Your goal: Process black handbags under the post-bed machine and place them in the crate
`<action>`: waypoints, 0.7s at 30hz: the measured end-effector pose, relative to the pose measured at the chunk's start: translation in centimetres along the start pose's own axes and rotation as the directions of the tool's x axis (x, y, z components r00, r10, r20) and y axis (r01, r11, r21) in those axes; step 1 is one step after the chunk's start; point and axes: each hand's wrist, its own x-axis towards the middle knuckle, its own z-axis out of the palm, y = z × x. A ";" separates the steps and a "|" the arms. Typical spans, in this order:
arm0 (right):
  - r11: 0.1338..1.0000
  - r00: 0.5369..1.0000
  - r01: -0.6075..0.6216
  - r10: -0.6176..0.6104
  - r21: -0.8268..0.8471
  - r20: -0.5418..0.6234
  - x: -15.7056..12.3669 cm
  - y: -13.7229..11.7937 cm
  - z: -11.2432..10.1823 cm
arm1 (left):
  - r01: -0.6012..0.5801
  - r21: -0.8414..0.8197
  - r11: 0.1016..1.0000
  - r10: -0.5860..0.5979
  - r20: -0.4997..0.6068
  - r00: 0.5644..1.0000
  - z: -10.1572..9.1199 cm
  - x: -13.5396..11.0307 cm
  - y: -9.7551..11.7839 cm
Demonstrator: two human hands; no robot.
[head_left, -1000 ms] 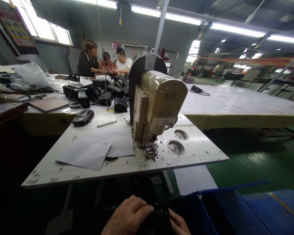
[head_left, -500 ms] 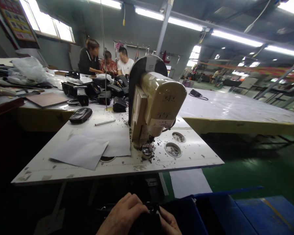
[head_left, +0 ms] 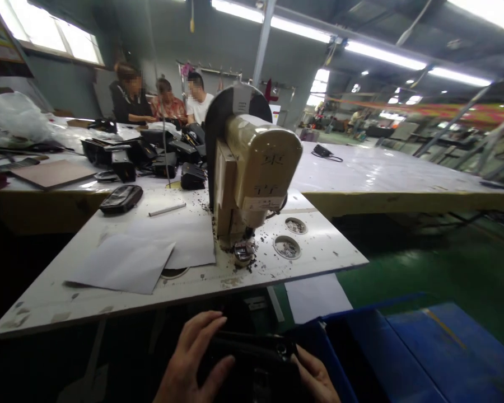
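Note:
At the bottom middle, below the front edge of the sewing machine table, a small black bag is between my hands. It has a shiny round fitting near its top right corner, and its lower part runs out of the picture. My left hand is around the bag's left end, thumb on the near side and fingers over the top edge. At the right end, my right hand grips the bag, its fingers partly hidden. Beyond them stands a cream sewing machine, with dark scraps around its needle area.
White paper sheets, a silver rod and a black pouch lie on the white tabletop. Behind is a heap of black bags, with several people beyond. Blue boxes stand at lower right.
The view has shifted, so the machine and table sit further left. The bag has come up more into view. My left hand has moved from its top to its left end, fingers spreading.

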 end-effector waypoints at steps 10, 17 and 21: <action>0.988 0.998 0.070 -0.070 0.139 0.001 -1.3 -0.6 -1.4 | 0.779 -0.359 0.513 -0.716 0.320 0.620 -0.2 -0.9 -4.4; 0.983 0.999 0.027 -0.023 0.180 -0.025 -1.2 0.1 -1.7 | 0.758 -0.417 0.502 -0.777 0.167 0.607 1.2 -1.0 -1.1; 0.985 0.996 0.018 -0.003 0.170 -0.087 -1.0 0.7 -2.3 | 0.806 -0.415 0.422 -0.811 0.225 0.540 1.3 -0.8 -0.4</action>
